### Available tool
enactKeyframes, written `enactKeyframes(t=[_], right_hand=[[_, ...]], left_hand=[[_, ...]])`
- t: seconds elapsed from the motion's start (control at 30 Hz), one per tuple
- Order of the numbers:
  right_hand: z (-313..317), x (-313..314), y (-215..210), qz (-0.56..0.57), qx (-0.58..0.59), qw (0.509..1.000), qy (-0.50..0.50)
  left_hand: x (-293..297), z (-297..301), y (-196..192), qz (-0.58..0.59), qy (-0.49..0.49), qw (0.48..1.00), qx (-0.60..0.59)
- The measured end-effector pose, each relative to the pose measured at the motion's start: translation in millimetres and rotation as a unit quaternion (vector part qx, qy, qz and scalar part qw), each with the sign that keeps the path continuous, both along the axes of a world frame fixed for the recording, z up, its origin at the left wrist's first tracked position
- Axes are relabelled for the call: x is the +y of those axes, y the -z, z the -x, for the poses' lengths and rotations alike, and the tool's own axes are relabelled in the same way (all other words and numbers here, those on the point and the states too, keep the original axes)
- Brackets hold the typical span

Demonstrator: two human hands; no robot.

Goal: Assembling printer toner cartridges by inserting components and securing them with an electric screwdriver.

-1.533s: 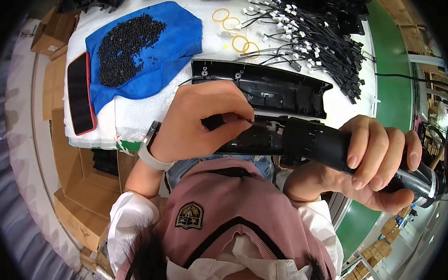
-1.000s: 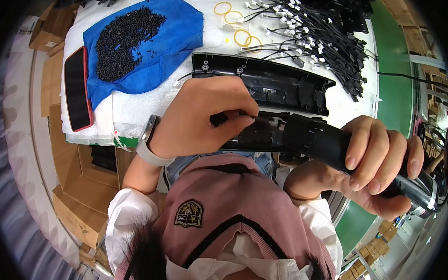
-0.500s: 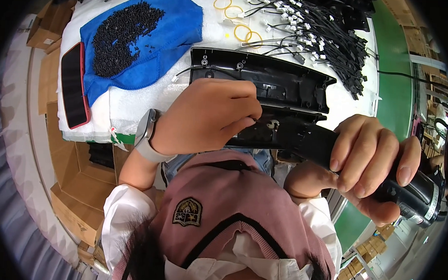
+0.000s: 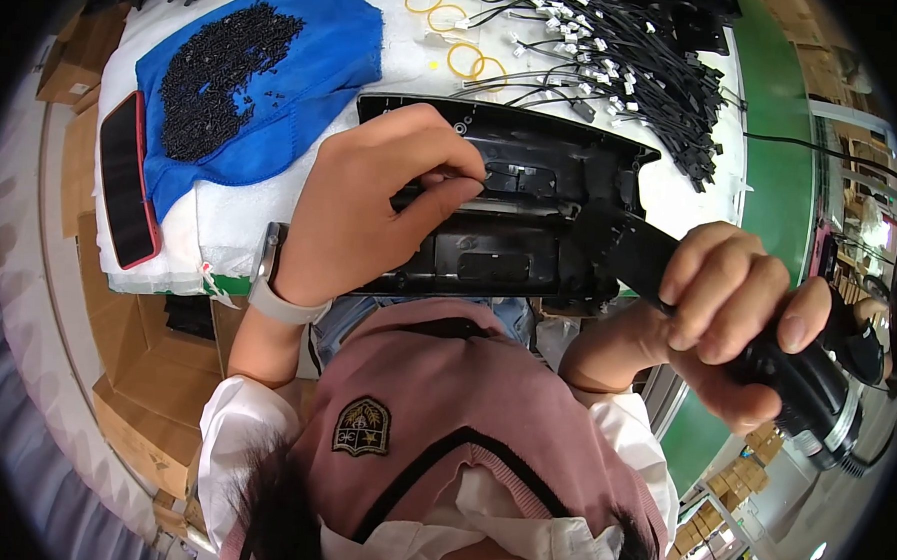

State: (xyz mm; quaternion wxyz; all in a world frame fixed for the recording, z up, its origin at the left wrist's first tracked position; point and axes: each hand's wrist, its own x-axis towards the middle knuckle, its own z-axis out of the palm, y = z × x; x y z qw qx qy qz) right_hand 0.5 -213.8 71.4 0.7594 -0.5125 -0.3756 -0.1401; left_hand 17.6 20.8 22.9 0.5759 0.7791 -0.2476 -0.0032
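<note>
A long black plastic housing (image 4: 531, 234) lies open side up at the near edge of the white table. My left hand (image 4: 371, 217), with a wristwatch (image 4: 268, 284) on it, rests on the housing's left half. Its thumb and fingertips pinch together on an inner ridge, and whatever is between them is hidden. My right hand (image 4: 727, 322) grips a thick black electric screwdriver (image 4: 814, 401) at the right. The tool's front end points left and reaches the housing's right end.
A blue cloth (image 4: 318, 54) with a heap of small black screws (image 4: 217, 70) lies at the back left, with a red-cased phone (image 4: 127, 191) beside it. Yellow rubber bands (image 4: 450, 20) and a tangle of black cables with white connectors (image 4: 628, 58) lie behind. Cardboard boxes (image 4: 134, 376) stand below left.
My left hand has moved up from the screwdriver's tip onto the housing. The right hand has swung the screwdriver so that it points at the housing's right end.
</note>
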Motion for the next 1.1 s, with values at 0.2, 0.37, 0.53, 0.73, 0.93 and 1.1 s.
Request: enactKeyframes(t=[0.2, 0.37, 0.53, 0.73, 0.93, 1.1], right_hand=[[-6.0, 0.8, 8.6, 0.074, -0.018, 0.997, -0.018], [-11.5, 2.4, 9.3, 0.096, -0.023, 0.994, -0.047], [-10.6, 3.9, 8.9, 0.115, 0.002, 0.993, -0.037], [-13.1, 12.5, 7.8, 0.114, 0.001, 0.991, -0.064], [-15.0, 17.0, -1.3, 0.152, 0.039, 0.984, -0.083], [-15.8, 15.4, 2.3, 0.165, 0.020, 0.983, -0.082]], left_hand=[[-2.7, -0.6, 11.2, -0.071, 0.023, 0.996, -0.048], [-5.5, -0.7, 15.8, -0.108, 0.017, 0.990, -0.094], [-5.8, -0.3, 15.7, -0.109, 0.015, 0.990, -0.089], [-4.8, -0.5, 15.0, -0.108, 0.017, 0.991, -0.079], [-4.2, -0.6, 16.0, -0.090, 0.013, 0.994, -0.058], [-4.5, 1.8, 13.9, -0.080, 0.008, 0.997, -0.016]])
